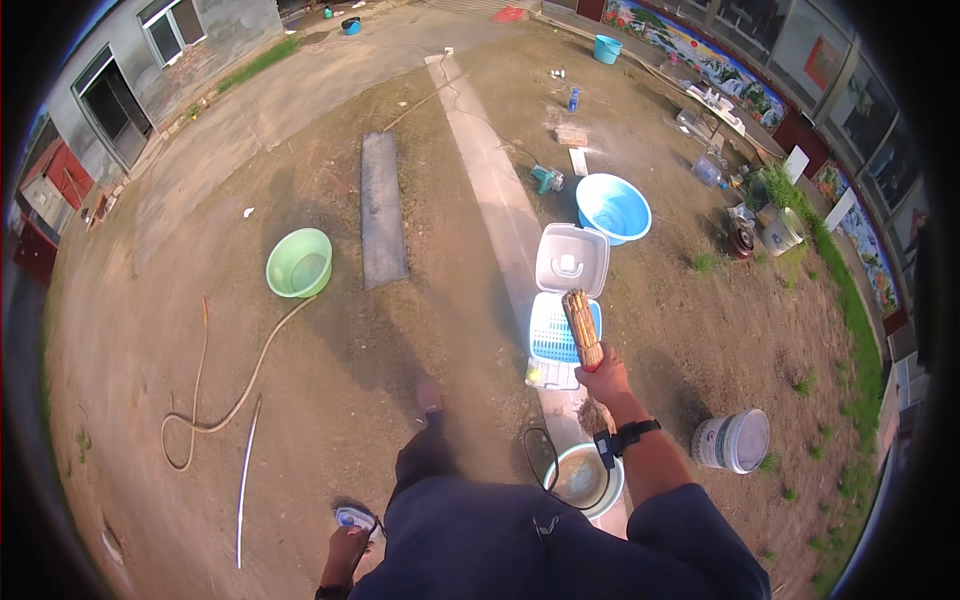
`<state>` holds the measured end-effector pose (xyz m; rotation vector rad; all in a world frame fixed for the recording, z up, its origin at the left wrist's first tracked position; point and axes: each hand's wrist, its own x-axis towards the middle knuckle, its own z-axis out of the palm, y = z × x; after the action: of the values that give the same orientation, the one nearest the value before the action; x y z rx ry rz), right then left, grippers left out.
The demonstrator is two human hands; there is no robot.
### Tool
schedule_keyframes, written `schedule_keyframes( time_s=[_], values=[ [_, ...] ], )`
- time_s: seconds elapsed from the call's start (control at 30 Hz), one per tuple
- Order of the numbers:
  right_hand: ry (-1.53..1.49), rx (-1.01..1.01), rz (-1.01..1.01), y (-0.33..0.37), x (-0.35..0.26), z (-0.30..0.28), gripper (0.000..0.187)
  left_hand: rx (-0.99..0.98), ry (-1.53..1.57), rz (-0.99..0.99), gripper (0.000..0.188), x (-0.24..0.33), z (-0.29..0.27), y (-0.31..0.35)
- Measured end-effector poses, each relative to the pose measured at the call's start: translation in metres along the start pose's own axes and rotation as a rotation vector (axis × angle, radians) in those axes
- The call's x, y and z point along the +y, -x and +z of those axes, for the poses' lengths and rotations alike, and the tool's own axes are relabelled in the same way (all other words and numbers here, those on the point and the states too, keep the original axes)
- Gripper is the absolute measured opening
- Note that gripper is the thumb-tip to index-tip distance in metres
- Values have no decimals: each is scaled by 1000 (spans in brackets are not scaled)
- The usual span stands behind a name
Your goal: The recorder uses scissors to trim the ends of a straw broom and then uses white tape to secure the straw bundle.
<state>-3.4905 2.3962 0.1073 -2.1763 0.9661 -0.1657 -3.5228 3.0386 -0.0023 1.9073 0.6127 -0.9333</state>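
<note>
My right hand [606, 379] is closed around a stiff straw scrubbing brush [581, 322]. Its bundled stalks point up and away over an open white lidded container with a blue slatted insert [562, 327], and a frayed end [596, 414] shows below the hand. Beneath my right wrist, a pale basin [583, 478] holds cloudy water. A dark band with a small box and cable is on that wrist. Low at the left, my left hand [347, 548] is curled beside a small white-and-blue object [356, 518]; whether it grips this is hard to make out.
A blue basin [613, 209] and a green power tool [547, 179] lie beyond the container. To the left are a green basin [299, 263], a hose [251, 386], a white rod [246, 485] and a grey board [383, 210]. A white bucket [731, 441] lies tipped at right.
</note>
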Motion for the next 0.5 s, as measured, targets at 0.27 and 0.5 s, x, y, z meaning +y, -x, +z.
schedule_keyframes(
  time_s=[0.27,0.5],
  values=[
    [48,-16,480,-110,8,28,68,-82,-92,129,26,355,-21,-163],
    [122,-88,735,-249,-2,47,70,-56,-124,329,38,604,-3,-328]
  ],
)
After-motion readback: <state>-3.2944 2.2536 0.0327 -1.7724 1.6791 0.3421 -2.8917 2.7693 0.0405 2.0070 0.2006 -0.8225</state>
